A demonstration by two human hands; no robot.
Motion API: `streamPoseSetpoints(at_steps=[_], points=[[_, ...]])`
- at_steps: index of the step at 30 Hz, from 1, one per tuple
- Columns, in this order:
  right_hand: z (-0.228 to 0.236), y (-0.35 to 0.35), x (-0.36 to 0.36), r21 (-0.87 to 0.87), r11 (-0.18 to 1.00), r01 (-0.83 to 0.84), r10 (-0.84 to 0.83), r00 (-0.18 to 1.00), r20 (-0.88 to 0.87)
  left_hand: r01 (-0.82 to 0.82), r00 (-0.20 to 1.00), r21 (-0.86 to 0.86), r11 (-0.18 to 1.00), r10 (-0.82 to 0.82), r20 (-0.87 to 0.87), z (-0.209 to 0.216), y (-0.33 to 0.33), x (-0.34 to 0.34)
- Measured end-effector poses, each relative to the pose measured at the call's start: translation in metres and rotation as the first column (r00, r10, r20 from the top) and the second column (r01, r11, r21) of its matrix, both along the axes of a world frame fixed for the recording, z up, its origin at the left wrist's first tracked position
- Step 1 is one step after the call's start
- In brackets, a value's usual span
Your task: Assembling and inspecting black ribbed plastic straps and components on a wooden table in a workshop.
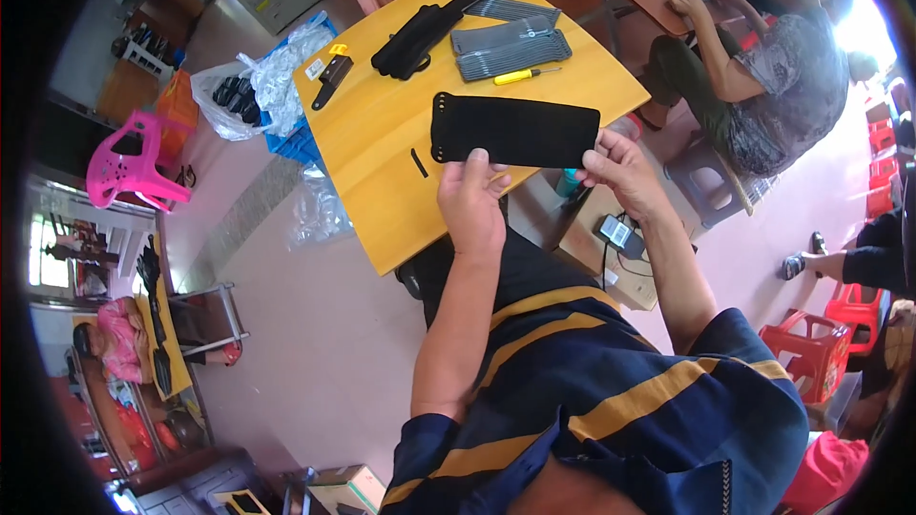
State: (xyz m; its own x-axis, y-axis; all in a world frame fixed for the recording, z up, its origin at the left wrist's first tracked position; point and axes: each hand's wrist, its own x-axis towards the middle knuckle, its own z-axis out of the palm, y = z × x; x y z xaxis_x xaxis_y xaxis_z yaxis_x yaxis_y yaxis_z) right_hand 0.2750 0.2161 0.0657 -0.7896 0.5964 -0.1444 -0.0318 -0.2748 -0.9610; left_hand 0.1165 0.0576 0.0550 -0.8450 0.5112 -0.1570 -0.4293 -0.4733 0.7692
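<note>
A flat black panel [520, 131] with small holes along its left edge is held up over the near side of the yellow table. My left hand [472, 195] pinches its lower edge toward the left, thumb on top. At its right end my right hand [625, 172] grips the corner between thumb and fingers. Just left of the panel lies a short thin black strip [419, 163]. Beyond it are a yellow-handled screwdriver [520, 76], a stack of grey strips [510, 48] and a bundle of black pieces [415, 38].
On the wooden table [382, 219], a dark tool with a yellow clip [332, 76] lies at the left edge. A blue crate [291, 145] with plastic bags stands beside it. A co-worker [763, 67] sits at the right. A pink chair [134, 160] is farther left.
</note>
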Motion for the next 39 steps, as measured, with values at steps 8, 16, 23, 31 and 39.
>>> streamPoseSetpoints(at_steps=[8,16,23,31,39], points=[[-0.011,0.014,0.002,0.09,0.996,0.021,-0.018,0.999,-0.034,0.112,0.984,0.096,0.989,-0.124,0.126,-0.025,-0.012,-0.008],[-0.014,0.015,0.005,0.101,0.993,0.066,-0.067,0.998,0.0,0.086,0.996,0.005,0.996,-0.086,0.019,-0.021,-0.016,-0.003],[-0.014,0.008,0.009,-0.01,0.992,0.129,-0.129,0.992,-0.007,0.032,0.999,-0.095,0.995,-0.033,-0.007,-0.018,-0.013,0.008],[-0.025,0.016,0.006,0.127,0.978,0.166,-0.18,0.979,0.1,0.056,0.997,-0.099,0.993,-0.062,-0.052,-0.021,-0.012,0.014],[-0.036,0.024,0.003,0.24,0.958,0.158,-0.203,0.963,0.176,0.069,0.995,-0.156,0.985,-0.079,-0.061,-0.021,-0.012,0.016]])
